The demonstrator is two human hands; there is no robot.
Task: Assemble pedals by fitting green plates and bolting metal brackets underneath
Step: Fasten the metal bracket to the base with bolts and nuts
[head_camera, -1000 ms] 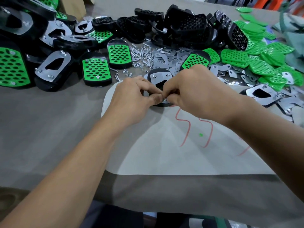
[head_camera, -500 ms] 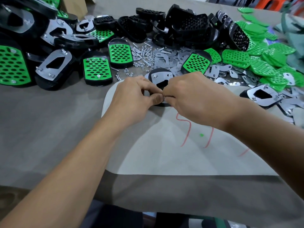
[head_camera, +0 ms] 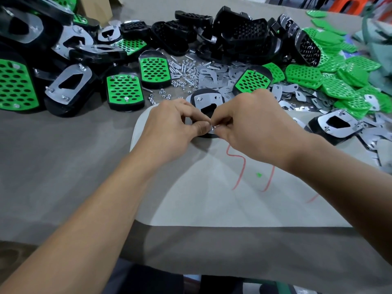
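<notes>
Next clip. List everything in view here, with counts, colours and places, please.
worked pedal: one, black, silver bracket facing up, centre.
finished pedals: several, black with green plates, left.
bare pedal bodies: pile, black, far centre.
loose green plates: pile, green, right.
loose brackets: many, silver, behind worked pedal.
bolts and nuts: scattered, silver, far centre.
sheet: one, off-white, red marks, on grey table.
left grip: one, holds worked pedal's near end.
right grip: one, pinches small silver part at bracket's near end.
</notes>
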